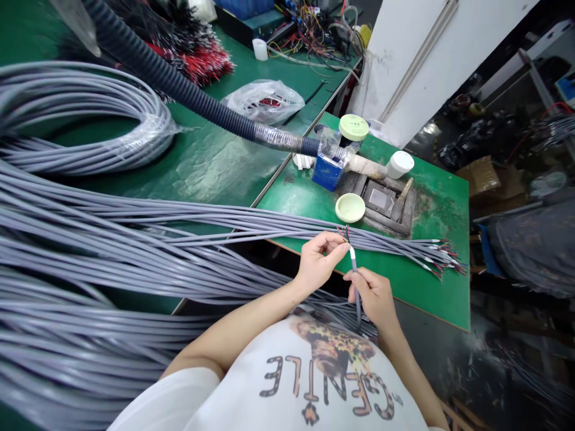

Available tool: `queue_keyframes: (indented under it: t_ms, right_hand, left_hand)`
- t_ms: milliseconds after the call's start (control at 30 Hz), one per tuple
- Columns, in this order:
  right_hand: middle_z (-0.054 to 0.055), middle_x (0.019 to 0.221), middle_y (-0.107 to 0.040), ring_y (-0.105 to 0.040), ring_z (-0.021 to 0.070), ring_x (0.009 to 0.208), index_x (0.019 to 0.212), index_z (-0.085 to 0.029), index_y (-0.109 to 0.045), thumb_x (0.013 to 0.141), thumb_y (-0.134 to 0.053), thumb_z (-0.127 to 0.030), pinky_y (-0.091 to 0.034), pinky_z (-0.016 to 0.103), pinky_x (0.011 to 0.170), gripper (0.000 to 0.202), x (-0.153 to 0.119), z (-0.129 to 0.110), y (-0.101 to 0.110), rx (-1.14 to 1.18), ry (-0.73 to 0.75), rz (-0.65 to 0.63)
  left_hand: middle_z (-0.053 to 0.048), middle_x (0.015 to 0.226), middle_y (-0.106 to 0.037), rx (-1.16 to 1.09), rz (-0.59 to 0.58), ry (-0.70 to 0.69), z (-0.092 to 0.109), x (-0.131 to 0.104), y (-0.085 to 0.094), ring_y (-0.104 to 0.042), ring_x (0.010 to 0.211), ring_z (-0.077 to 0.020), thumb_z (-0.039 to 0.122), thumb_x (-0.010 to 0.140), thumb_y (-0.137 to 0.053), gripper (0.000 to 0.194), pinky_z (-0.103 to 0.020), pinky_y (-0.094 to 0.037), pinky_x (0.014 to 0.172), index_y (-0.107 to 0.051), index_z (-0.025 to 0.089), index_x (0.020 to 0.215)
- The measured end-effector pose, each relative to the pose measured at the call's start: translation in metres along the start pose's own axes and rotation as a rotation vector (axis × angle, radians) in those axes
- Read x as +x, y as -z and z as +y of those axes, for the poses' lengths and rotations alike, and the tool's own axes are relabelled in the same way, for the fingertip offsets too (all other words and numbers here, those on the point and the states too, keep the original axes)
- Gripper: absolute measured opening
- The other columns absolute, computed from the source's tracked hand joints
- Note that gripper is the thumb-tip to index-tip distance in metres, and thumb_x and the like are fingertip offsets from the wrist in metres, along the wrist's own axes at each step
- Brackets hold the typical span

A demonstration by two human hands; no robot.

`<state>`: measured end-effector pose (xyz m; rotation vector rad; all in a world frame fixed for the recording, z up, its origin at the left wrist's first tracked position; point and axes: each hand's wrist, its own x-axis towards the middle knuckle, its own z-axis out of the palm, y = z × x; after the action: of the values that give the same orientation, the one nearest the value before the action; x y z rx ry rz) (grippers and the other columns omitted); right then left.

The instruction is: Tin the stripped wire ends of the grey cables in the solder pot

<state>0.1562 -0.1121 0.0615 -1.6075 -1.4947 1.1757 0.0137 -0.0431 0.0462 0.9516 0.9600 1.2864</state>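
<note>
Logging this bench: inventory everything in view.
held cable: 1, grey, centre
loose cables: many, grey, left, centre
cable coil: 1, grey, left
corrugated hose: 1, dark, upper centre
wires: many, mixed colours, top
tables: 2, green, left, right
plastic bag: 1, clear, left table
box: 1, blue, right table
dish: 1, pale green, right table
jars: 2, green-lidded, white-lidded, right table
metal fixture: 1, grey, right table
pillar: 1, white, upper right
clutter: uncountable, dark, right
shirt: 1, white, bottom
left hand: 1, bare, centre
right hand: 1, bare, centre
</note>
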Motion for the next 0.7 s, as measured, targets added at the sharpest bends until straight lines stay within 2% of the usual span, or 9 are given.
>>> queue_keyframes:
  t_ms: [100, 433, 700]
  right_hand:
    - [-0.003, 0.050, -0.058, -0.053, 0.0110, 0.047, 0.082, -0.018, -0.067, 0.093, -0.046, -0.037, -0.041, 0.023, 0.054, 0.030, 0.001, -0.002, 0.000, -0.043, 0.015, 0.011]
    - [-0.002, 0.054, -0.055, -0.051, 0.0108, 0.052, 0.063, -0.020, -0.054, 0.095, -0.045, -0.037, -0.036, 0.023, 0.059, 0.037, 0.002, -0.003, -0.002, -0.291, 0.099, 0.037]
    - [-0.002, 0.055, -0.053, -0.048, 0.0102, 0.053, 0.061, -0.019, -0.050, 0.095, -0.043, -0.036, -0.034, 0.024, 0.058, 0.038, 0.003, -0.004, -0.004, -0.409, 0.136, 0.056]
  left_hand:
    - [0.002, 0.064, -0.059, 0.013, 0.002, -0.031, -0.002, 0.000, 0.001, -0.047, 0.054, -0.0067, 0.031, 0.073, -0.073, 0.018, -0.020, -0.040, 0.054, -0.065, 0.015, 0.077]
    - [0.003, 0.062, -0.059, -0.004, 0.002, 0.043, 0.001, 0.005, 0.004, -0.047, 0.053, -0.0067, 0.030, 0.070, -0.075, 0.020, -0.020, -0.040, 0.053, -0.066, 0.015, 0.078]
    - [0.002, 0.064, -0.060, 0.080, -0.015, 0.052, 0.000, 0.011, 0.008, -0.050, 0.055, -0.0072, 0.032, 0.068, -0.076, 0.023, -0.020, -0.043, 0.056, -0.064, 0.014, 0.075]
